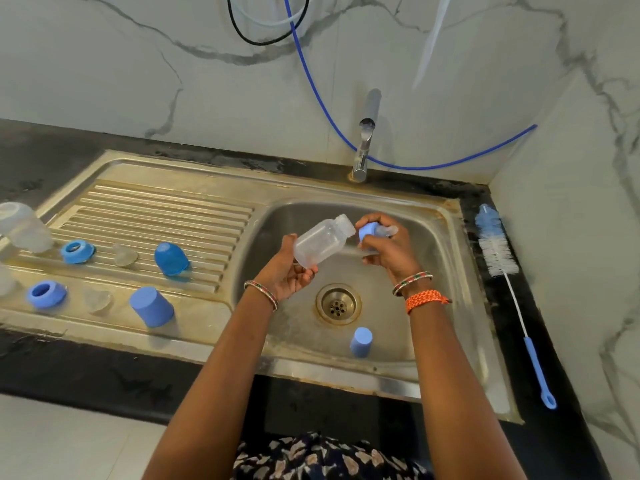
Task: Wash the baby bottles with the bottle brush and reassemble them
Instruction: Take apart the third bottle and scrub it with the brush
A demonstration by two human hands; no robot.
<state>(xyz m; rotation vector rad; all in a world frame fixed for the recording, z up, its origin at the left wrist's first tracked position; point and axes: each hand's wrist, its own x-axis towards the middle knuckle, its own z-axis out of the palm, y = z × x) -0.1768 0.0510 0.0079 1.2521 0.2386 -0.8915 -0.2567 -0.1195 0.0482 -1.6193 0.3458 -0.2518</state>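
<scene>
Clear, empty baby bottle (322, 241) tilted over sink basin (446, 271), neck toward right. Left hand (287, 271) grips its base; right hand (388, 245) fingers clench blue collar with teat (375, 232).

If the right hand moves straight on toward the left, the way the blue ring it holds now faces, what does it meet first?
Most likely the open neck of the clear bottle held by the left hand. The right hand holds the ring with teat just beside it, though depth is unclear.

A dull, stained steel sink (460, 306); a cloudy, translucent plastic bottle (320, 242); matt blue plastic caps (151, 306); at three o'clock, a bristly bottle brush (498, 254) on the black stone counter (86, 372).
</scene>
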